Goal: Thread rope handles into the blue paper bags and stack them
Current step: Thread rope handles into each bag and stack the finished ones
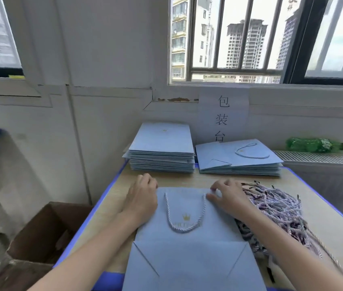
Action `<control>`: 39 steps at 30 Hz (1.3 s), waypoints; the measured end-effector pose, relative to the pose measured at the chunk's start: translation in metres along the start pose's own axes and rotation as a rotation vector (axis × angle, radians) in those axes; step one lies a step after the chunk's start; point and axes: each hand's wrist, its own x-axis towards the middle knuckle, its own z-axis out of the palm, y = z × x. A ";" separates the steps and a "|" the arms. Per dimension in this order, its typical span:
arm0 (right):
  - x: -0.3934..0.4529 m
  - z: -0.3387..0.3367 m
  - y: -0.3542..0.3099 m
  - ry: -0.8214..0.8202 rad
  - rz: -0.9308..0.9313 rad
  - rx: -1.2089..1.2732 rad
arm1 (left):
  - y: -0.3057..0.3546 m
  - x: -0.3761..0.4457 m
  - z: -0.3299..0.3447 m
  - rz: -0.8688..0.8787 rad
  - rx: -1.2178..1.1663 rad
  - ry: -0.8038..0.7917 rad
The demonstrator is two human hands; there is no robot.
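A flat blue paper bag (189, 255) lies in front of me on the table, its open top toward the window. A white-and-lilac rope handle (184, 227) loops down over its gold crown logo. My left hand (142, 198) grips the bag's top left corner. At the top right, beside the handle's right end, my right hand (228, 197) pinches the bag's edge between thumb and fingers. To the right of the bag lies a heap of loose rope handles (279, 213).
A tall stack of plain blue bags (162, 148) stands at the back, and a lower stack with a handle on top (239, 158) to its right. The table has a blue rim (95, 211). A cardboard box (46, 229) sits on the floor at left. A green bottle (315, 144) lies on the radiator.
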 end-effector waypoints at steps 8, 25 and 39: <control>-0.005 0.004 -0.009 0.183 -0.241 -0.291 | 0.006 0.005 -0.007 0.116 -0.043 -0.458; 0.035 0.036 -0.060 -0.281 -0.366 -0.301 | 0.030 0.029 -0.005 0.024 0.008 -0.403; 0.030 0.020 -0.024 -0.281 -0.304 -0.258 | 0.047 0.036 0.005 0.054 0.156 -0.511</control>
